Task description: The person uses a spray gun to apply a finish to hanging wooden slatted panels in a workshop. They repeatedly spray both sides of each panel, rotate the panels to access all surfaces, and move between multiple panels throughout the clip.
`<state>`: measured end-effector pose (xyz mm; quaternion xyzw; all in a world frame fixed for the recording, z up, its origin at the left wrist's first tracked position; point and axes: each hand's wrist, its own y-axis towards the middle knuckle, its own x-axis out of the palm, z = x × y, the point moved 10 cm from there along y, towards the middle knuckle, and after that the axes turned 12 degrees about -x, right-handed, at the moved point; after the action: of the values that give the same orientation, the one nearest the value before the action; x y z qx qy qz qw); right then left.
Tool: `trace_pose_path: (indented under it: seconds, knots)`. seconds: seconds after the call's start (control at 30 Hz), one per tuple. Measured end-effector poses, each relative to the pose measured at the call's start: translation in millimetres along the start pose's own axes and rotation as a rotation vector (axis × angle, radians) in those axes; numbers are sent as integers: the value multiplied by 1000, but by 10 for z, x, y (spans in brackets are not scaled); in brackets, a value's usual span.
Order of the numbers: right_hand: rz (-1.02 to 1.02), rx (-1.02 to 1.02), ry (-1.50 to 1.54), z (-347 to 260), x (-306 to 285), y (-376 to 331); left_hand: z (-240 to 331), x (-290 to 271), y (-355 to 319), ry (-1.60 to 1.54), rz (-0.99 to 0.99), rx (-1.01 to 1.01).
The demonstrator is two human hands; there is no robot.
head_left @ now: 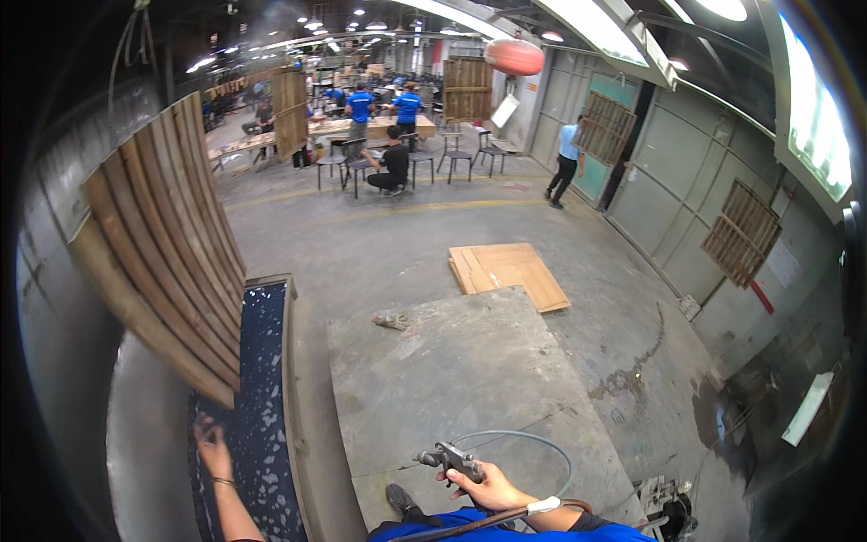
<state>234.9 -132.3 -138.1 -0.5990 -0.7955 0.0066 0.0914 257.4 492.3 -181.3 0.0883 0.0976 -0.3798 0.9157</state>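
Note:
My right hand (492, 490) is closed round the grip of a metal spray gun (449, 462), held low in front of me with its nozzle toward the left. A grey hose (564, 452) loops beside it, and a brown hose (492, 522) runs along my forearm. My left hand (213, 449) reaches out over a trough (287, 361) of dark liquid with pale foam flecks. Its fingers are a little bent and apart, with nothing seen in them. Just above it hangs a brown slatted wooden panel (167, 244), its lower corner close to my fingers but apart from them.
A flat grey board (452, 379) lies before me with a small object (391, 322) on it. Beyond are cardboard sheets (510, 271). More slatted panels (605, 128) hang along the right and back. People (359, 108) and chairs (457, 155) are farther off. A metal wall (63, 199) stands left.

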Motion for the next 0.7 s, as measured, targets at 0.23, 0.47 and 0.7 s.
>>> trace_pose_path:
  seconds: [0.23,0.47,0.7]
  knots:
    - [226,140,-32,175,-331,63,70,228,1472,-129,68,-137]
    - [514,105,45,182,-770,77,292,836,1108,-47,112,7]
    - [634,81,95,76,-1429,108,537,2062,919,-23,106,178]
